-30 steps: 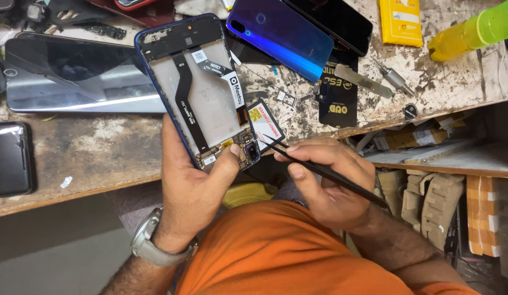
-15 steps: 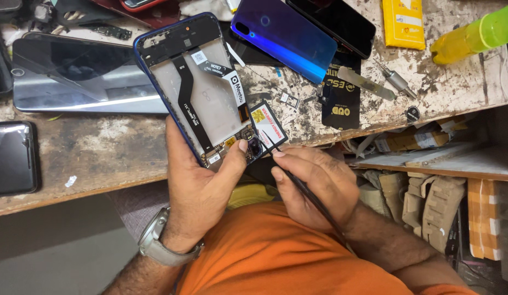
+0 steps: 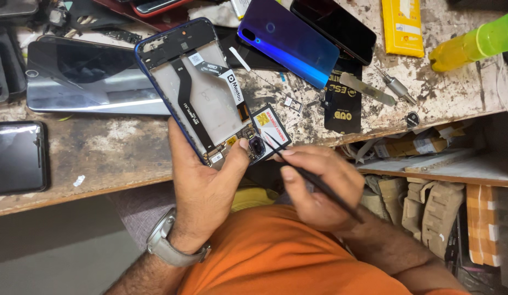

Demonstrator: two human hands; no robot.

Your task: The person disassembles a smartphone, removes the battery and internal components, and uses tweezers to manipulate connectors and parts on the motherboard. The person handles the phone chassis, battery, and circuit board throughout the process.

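Left hand (image 3: pixel 207 188) is gripping the opened blue-framed phone chassis with exposed black flex cables (image 3: pixel 202 90) from beneath, fingers closed around its lower edge, thumb pressing beside a small dark component at the bottom board; the chassis is tilting up off the worn, paint-flecked wooden workbench (image 3: pixel 101 158). Right hand (image 3: pixel 314 183) is pinching a thin black pointed probe (image 3: pixel 314 177), fingers closed on its shaft, tip working at that bottom board. Risks, as judged: the tip is sitting close to the flex cables, so a slip is likely gouging a ribbon or lifting a connector; the phone is being held in the air on one hand only, so a hard pry could be twisting it loose. A glossy blue back cover (image 3: pixel 289 41) and a dark phone lying face-up (image 3: pixel 16 155) are crowding the bench, near enough to catch dropped parts.
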